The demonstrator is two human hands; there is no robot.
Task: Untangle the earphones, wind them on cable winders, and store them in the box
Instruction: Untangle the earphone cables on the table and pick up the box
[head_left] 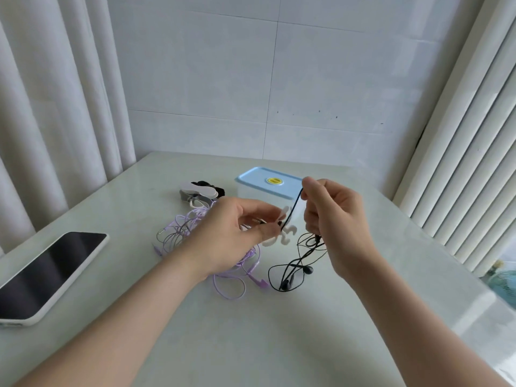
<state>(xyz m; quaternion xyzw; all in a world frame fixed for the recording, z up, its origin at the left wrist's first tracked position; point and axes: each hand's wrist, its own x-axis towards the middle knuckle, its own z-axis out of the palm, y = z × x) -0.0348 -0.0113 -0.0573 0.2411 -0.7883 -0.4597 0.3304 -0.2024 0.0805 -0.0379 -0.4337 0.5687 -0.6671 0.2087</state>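
Observation:
My left hand pinches a white cable winder together with the plug end of the black earphones. My right hand pinches the black cable higher up and holds it taut across the winder. The rest of the black cable and its two earbuds lie loose on the table below my right hand. A tangle of purple earphones lies under and left of my left hand. The clear box with a blue lid stands shut just behind my hands.
A phone in a white case lies face up at the left of the pale table. Spare winders, white, grey and black, are piled left of the box. Curtains hang left and right, with a tiled wall behind.

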